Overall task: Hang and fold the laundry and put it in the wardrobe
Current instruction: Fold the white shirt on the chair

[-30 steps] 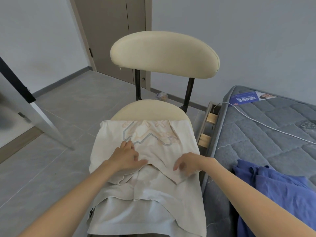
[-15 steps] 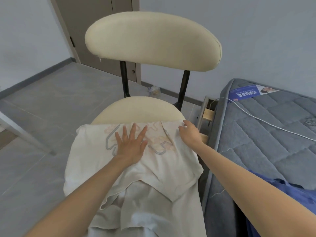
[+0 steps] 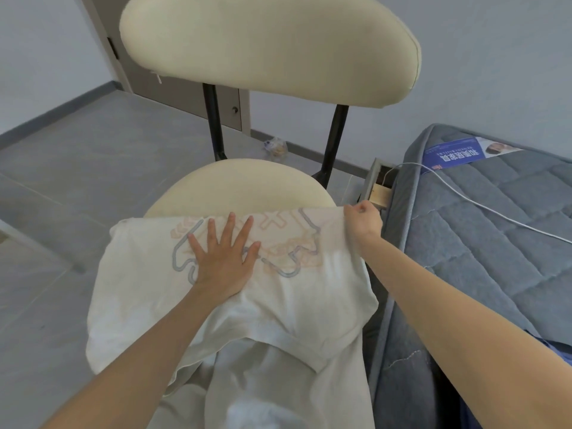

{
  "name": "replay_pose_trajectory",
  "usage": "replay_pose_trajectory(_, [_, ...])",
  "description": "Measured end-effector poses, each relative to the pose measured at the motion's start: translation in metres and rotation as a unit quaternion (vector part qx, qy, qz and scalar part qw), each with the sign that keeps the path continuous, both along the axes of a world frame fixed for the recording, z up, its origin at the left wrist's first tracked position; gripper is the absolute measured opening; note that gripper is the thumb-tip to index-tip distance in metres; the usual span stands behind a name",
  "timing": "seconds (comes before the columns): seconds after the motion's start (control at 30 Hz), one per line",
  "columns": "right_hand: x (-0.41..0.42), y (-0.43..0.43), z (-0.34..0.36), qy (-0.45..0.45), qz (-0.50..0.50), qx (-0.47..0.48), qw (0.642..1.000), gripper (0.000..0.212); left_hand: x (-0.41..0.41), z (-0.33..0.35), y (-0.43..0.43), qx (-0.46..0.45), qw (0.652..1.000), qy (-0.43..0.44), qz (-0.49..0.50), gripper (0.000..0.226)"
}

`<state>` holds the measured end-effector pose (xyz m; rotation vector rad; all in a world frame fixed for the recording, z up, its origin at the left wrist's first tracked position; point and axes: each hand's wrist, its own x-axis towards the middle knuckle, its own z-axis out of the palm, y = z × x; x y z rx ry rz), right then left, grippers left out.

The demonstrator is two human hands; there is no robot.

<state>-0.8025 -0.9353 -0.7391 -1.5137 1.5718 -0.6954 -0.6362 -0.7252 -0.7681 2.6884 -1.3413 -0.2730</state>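
Observation:
A white T-shirt (image 3: 309, 292) with a pale orange and grey print lies partly folded over the front of a cream chair seat (image 3: 241, 184). My left hand (image 3: 223, 255) presses flat on the print with fingers spread. My right hand (image 3: 363, 222) pinches the shirt's far right corner at the seat's right edge and lifts it slightly. More white fabric hangs down toward me below the fold.
The chair's cream backrest (image 3: 269, 48) rises just ahead. A grey mattress (image 3: 483, 236) with a white cable (image 3: 495, 212) lies on the right, and a bit of blue cloth (image 3: 557, 351) shows at its near edge. Grey tiled floor (image 3: 62, 181) spreads left; a door stands behind.
My view moved closer to the chair. My left hand spread flat on the print, and my right hand went from the shirt's near edge to its far right corner and gripped it.

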Motion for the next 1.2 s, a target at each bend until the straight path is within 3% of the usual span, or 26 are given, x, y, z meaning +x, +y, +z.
replay_pose_trajectory(0.1, [-0.014, -0.003, -0.011, 0.047, -0.042, 0.014, 0.998, 0.018, 0.002, -0.003, -0.001, 0.015, 1.0, 0.0, 0.005, 0.058])
replay_pose_trajectory(0.27, [-0.012, 0.009, -0.02, 0.108, 0.019, 0.024, 0.994, 0.023, 0.003, -0.006, -0.001, 0.031, 0.999, -0.01, 0.009, 0.059])
replay_pose_trajectory(0.37, [-0.013, 0.007, -0.011, 0.128, 0.065, 0.058, 0.988, 0.042, 0.002, -0.005, -0.001, 0.029, 0.999, -0.017, 0.004, 0.06])
replay_pose_trajectory(0.57, [-0.02, 0.016, -0.01, 0.14, 0.03, -0.005, 0.99, 0.029, 0.001, 0.0, 0.0, 0.042, 0.999, 0.001, -0.003, 0.056])
replay_pose_trajectory(0.67, [-0.012, 0.027, -0.001, 0.218, 0.054, -0.038, 0.974, 0.023, 0.005, 0.01, -0.002, 0.056, 0.997, 0.061, -0.01, 0.055])
replay_pose_trajectory(0.73, [-0.006, 0.035, 0.006, 0.257, 0.069, -0.13, 0.955, 0.024, 0.007, 0.022, 0.001, -0.005, 0.989, 0.145, -0.016, 0.054])
replay_pose_trajectory(0.8, [0.002, 0.048, 0.013, 0.238, 0.128, -0.201, 0.942, 0.029, 0.01, 0.036, 0.014, -0.125, 0.975, 0.186, -0.014, 0.047])
replay_pose_trajectory(0.87, [0.017, 0.067, 0.022, 0.207, 0.216, -0.223, 0.928, 0.031, 0.016, 0.047, 0.032, -0.205, 0.977, 0.06, -0.014, 0.037])
replay_pose_trajectory(0.93, [0.035, 0.091, 0.03, 0.187, 0.284, -0.241, 0.909, 0.032, 0.027, 0.054, 0.049, -0.239, 0.969, -0.051, 0.029, 0.033])
replay_pose_trajectory(1.03, [0.065, 0.13, 0.04, 0.182, 0.378, -0.262, 0.869, 0.036, 0.046, 0.06, 0.071, -0.24, 0.953, -0.1, 0.159, 0.031])
replay_pose_trajectory(1.1, [0.082, 0.152, 0.041, 0.204, 0.437, -0.252, 0.839, 0.041, 0.061, 0.061, 0.083, -0.225, 0.938, -0.081, 0.25, 0.037])
replay_pose_trajectory(1.2, [0.099, 0.174, 0.036, 0.237, 0.494, -0.197, 0.813, 0.047, 0.086, 0.064, 0.095, -0.196, 0.906, 0.048, 0.372, 0.052])
